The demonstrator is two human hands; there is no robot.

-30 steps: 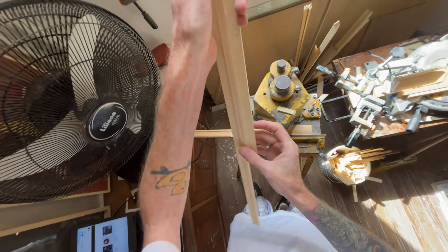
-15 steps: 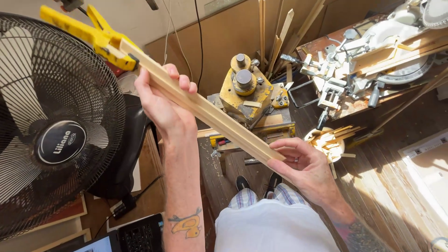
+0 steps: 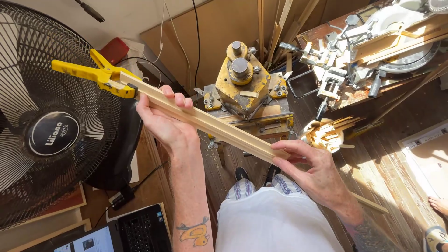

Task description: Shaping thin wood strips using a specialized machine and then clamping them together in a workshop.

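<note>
Sunlit wooden floorboards [image 3: 410,116] are being looked down on past a white shirt and a pair of dark shoes. Nearest, the right hand [image 3: 317,170] is being kept at the lower end of a long pale wooden strip [image 3: 210,126], its fingers curled and pinching that end from above and below. Farther up, the left hand [image 3: 165,123] is being wrapped round the strip, fingers pressed together over the top edge, thumb hidden behind. Since half a second ago the strip has been lowered to a flatter slant and the view brought closer, so the length is being sighted along. Beyond the left fingertips, a yellow spring clamp [image 3: 100,74] is gripping the far end. Behind the strip, a yellow machine [image 3: 242,84] is standing; beyond the right fingers, a bucket of offcuts [image 3: 326,135] and a cluttered workbench [image 3: 373,42] are being lit; left of the clamp, a black fan [image 3: 51,121] is facing in.
</note>
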